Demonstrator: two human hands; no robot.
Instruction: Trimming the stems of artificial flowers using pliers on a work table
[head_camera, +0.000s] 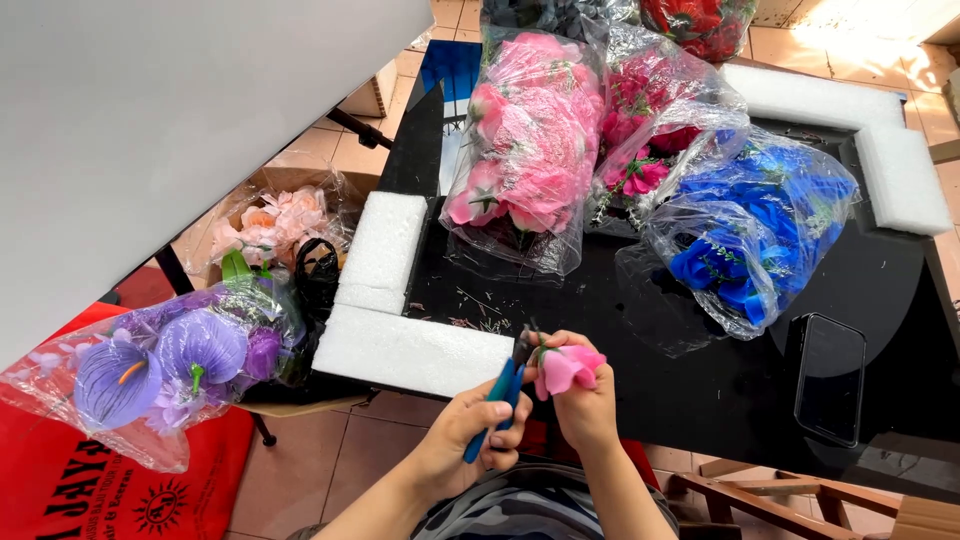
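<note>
Black desk (600, 340) and tiled floor frame the work. At the desk's near edge, a pink artificial flower (568, 368) is gripped in the right hand (583, 400), while blue-handled cutters (505, 390) are clenched in the left hand (470, 430), their tip at the flower's stem. Trimming appears under way; a steady squeeze seems called for next. Beyond lie white foam blocks (400, 345), 3 bagged bunches, pink (525, 150), magenta (650, 130) and blue (750, 230), and a dark phone (828, 378).

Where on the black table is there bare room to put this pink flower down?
Bare black table lies between the white foam block in front of the left hand, the clear bag of pink fabric flowers and the dark phone. The back is crowded: bags of pink, magenta and blue flowers touch each other.
</note>
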